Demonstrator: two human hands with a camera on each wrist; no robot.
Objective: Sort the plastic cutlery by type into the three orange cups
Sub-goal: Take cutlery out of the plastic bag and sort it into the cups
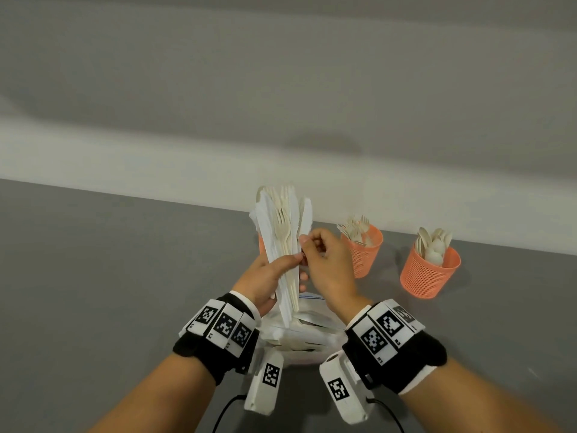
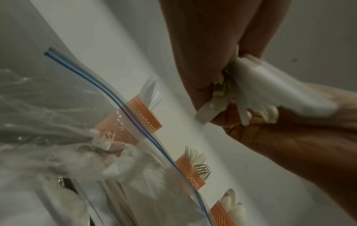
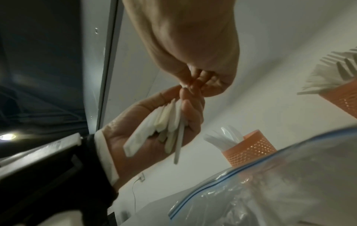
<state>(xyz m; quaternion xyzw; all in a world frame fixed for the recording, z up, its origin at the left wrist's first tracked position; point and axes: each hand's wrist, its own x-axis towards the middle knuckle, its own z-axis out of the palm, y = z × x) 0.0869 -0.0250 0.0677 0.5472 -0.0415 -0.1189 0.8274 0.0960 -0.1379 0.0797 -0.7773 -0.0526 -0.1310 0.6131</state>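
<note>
My left hand (image 1: 296, 267) grips an upright bundle of white and cream plastic cutlery (image 1: 282, 226), forks and knives mixed. My right hand (image 1: 307, 245) pinches one white knife (image 1: 305, 210) on the right side of the bundle. In the right wrist view the right fingertips (image 3: 190, 82) meet the left thumb above the handles of the bundle (image 3: 166, 122). Three orange mesh cups stand by the wall. The knife cup (image 1: 261, 242) is mostly hidden behind the bundle, the fork cup (image 1: 363, 254) is in the middle, and the spoon cup (image 1: 429, 273) is on the right.
A clear zip bag (image 1: 299, 335) with more cutlery lies on the grey table (image 1: 109, 276) under my hands. The white wall (image 1: 187, 164) runs close behind the cups. A cable (image 1: 224, 410) trails at the near edge.
</note>
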